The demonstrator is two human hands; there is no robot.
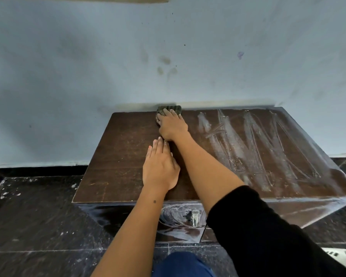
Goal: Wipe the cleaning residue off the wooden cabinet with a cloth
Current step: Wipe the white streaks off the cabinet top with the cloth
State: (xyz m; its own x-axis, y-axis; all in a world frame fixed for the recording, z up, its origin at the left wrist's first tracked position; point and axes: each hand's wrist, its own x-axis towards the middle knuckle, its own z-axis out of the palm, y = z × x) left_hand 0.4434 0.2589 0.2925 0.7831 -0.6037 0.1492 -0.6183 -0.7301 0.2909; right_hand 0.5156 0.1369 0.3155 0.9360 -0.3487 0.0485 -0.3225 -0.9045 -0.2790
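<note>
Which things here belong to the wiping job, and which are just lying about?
Job:
cloth at the far edge
right hand pressing on the cloth
left hand flat on the top
wooden cabinet
white residue streaked over the right half

Lying about:
white object on the floor, bottom right
stained wall

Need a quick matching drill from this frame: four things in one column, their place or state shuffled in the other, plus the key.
Column 1
1. cloth
2. left hand
3. white residue streaks
4. right hand

Column 2
A. lies flat, fingers straight, on the bare wood of the cabinet top
B. covers the right part of the cabinet top
C. at the far edge of the top, by the wall
D. presses down on the cloth

Pairs: 1-C, 2-A, 3-B, 4-D
</note>
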